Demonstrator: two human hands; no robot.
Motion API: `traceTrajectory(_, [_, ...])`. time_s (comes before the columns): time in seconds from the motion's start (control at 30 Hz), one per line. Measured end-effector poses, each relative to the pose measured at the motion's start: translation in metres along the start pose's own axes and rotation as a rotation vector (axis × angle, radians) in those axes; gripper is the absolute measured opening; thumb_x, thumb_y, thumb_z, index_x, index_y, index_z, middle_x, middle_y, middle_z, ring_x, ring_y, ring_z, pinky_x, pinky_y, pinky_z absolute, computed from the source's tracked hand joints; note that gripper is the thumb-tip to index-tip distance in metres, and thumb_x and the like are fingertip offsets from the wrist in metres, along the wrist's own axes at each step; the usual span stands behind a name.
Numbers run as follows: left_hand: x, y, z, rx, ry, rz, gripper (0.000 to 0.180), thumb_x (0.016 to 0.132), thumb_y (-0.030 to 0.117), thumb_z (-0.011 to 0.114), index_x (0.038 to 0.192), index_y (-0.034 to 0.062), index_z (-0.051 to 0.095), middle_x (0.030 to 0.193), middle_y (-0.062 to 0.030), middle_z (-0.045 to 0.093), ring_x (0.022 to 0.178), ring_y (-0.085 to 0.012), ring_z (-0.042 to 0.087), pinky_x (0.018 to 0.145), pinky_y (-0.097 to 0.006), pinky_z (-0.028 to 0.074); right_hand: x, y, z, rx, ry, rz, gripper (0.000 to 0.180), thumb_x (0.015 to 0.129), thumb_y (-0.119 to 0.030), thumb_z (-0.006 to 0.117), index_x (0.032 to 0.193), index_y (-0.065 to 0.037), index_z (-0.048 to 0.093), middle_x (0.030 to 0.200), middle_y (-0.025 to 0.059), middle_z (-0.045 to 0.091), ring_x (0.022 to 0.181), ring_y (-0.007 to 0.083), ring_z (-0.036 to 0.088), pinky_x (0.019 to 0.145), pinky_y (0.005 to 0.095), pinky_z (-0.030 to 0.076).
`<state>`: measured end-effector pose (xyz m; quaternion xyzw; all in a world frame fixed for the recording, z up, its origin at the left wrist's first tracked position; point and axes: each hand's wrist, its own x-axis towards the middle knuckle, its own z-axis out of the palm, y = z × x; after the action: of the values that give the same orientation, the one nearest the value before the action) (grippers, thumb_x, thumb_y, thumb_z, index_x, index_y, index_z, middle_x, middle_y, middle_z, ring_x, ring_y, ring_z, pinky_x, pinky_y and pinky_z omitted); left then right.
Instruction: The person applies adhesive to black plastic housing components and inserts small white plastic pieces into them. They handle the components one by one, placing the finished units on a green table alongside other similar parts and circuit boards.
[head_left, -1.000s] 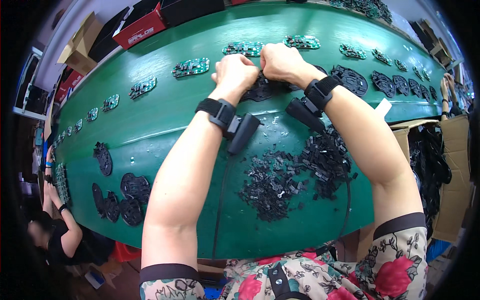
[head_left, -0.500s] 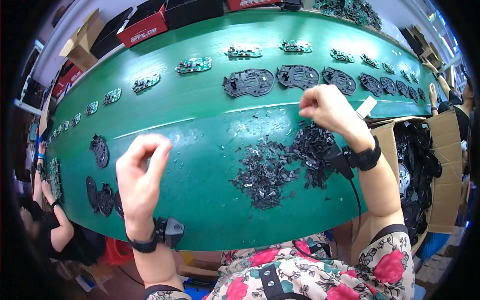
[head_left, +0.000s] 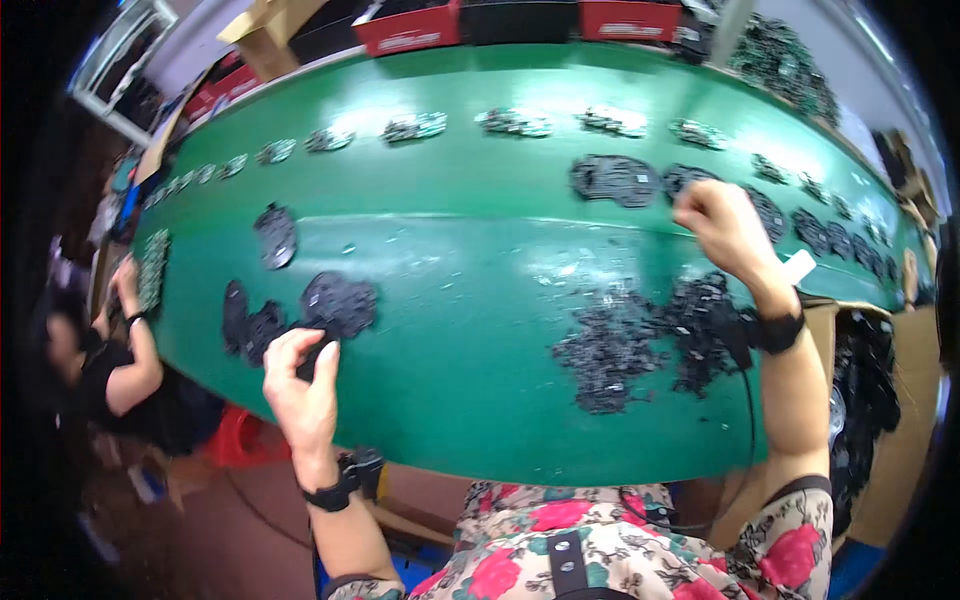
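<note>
My left hand (head_left: 300, 385) reaches to the near left of the green belt (head_left: 450, 260), its fingers pinching the near edge of a flat black plastic part (head_left: 340, 303) that lies among similar parts (head_left: 250, 328). My right hand (head_left: 725, 225) hovers at the right with its fingers curled shut, just by a black round part (head_left: 690, 182) in the far row. I cannot see anything in its grip. Between the hands, closer to the right one, lies a heap of small black scraps (head_left: 645, 340). Both wrists wear black bands.
Rows of black and pale parts (head_left: 515, 122) run along the belt's far side. Red boxes (head_left: 408, 28) stand behind it. A cardboard box with black pieces (head_left: 868, 400) is at my right. Another person in a black shirt (head_left: 115, 345) works at the left end.
My left hand has dropped from mid-air onto the black part at the near left. My right hand has lifted from the scrap heap toward the far row of parts.
</note>
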<state>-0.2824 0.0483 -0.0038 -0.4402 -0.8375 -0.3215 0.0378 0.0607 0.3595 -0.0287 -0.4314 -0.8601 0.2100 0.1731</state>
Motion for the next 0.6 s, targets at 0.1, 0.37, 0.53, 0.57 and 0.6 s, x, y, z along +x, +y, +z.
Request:
traceTrajectory(0.1, [0.001, 0.013, 0.008, 0.169, -0.053, 0.115, 0.027, 0.075, 0.009, 0.073, 0.1, 0.0021, 0.064, 0.1, -0.0083, 0.061, 0.095, -0.0236, 0.054, 0.083, -0.033, 0.042, 0.043, -0.006, 0.013, -0.001, 0.011, -0.1, 0.012, 0.078, -0.011, 0.065, 0.081, 0.001, 0.064, 0.077, 0.0173, 0.063, 0.074, 0.0315, 0.061, 0.068, 0.0385, 0.047])
traceTrajectory(0.37, [0.026, 0.027, 0.056, 0.443, -0.172, 0.195, 0.031, 0.075, 0.008, 0.072, 0.103, 0.0018, 0.061, 0.104, -0.0112, 0.058, 0.102, -0.0302, 0.051, 0.09, -0.041, 0.039, 0.095, 0.022, 0.026, -0.037, -0.08, -0.028, 0.011, 0.075, -0.014, 0.072, 0.08, -0.004, 0.072, 0.076, 0.0175, 0.068, 0.074, 0.0291, 0.067, 0.072, 0.0384, 0.051])
traceTrajectory(0.53, [0.025, 0.04, 0.052, 0.158, -0.259, 0.294, 0.023, 0.074, -0.005, 0.064, 0.096, 0.0013, 0.062, 0.1, -0.0136, 0.06, 0.093, -0.0317, 0.058, 0.082, -0.038, 0.047, 0.105, 0.023, 0.041, -0.014, -0.135, -0.069, 0.011, 0.074, -0.014, 0.072, 0.079, -0.004, 0.072, 0.075, 0.0171, 0.068, 0.074, 0.0291, 0.067, 0.071, 0.0377, 0.052])
traceTrajectory(0.57, [0.025, 0.046, 0.054, 0.088, -0.29, 0.317, 0.022, 0.074, -0.006, 0.063, 0.095, 0.0012, 0.062, 0.101, -0.0138, 0.061, 0.094, -0.032, 0.059, 0.083, -0.038, 0.047, 0.105, 0.027, 0.042, -0.026, -0.143, -0.064, 0.012, 0.073, -0.014, 0.073, 0.079, -0.004, 0.072, 0.076, 0.0171, 0.068, 0.074, 0.0291, 0.067, 0.071, 0.0377, 0.052])
traceTrajectory(0.6, [0.024, 0.051, 0.057, 0.018, -0.32, 0.339, 0.021, 0.074, -0.007, 0.062, 0.093, 0.0011, 0.062, 0.101, -0.014, 0.062, 0.094, -0.0324, 0.059, 0.083, -0.038, 0.048, 0.107, 0.031, 0.044, -0.037, -0.151, -0.059, 0.013, 0.072, -0.015, 0.074, 0.078, -0.004, 0.072, 0.076, 0.0171, 0.068, 0.075, 0.0291, 0.067, 0.071, 0.0376, 0.052])
